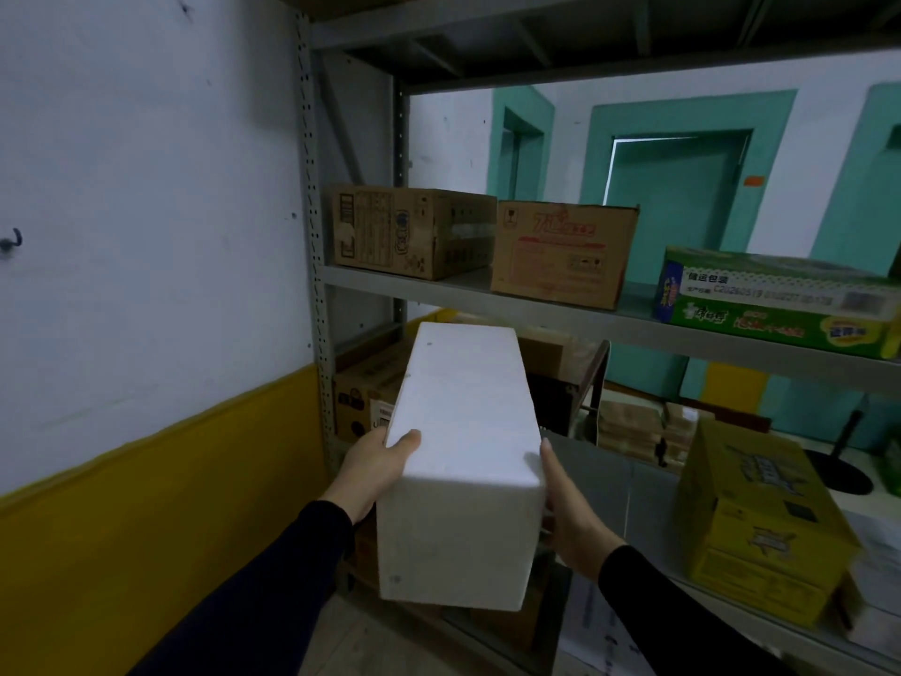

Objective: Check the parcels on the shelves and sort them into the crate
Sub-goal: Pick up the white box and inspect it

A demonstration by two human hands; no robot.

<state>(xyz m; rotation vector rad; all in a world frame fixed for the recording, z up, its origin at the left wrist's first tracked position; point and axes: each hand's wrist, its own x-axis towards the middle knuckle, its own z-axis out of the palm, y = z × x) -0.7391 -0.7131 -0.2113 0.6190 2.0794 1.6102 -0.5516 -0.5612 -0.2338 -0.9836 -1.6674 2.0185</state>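
Writing shows only on the green box [780,304] on the shelf [487,297] (Chinese characters, a code beginning C2026). The white foam box [463,461] bears none; it is held before the shelves, long axis pointing away. The left hand [375,465] and right hand [570,519] clasp its sides, thumbs on top.

Long dark sleeves [273,573] on both arms; hands bare.
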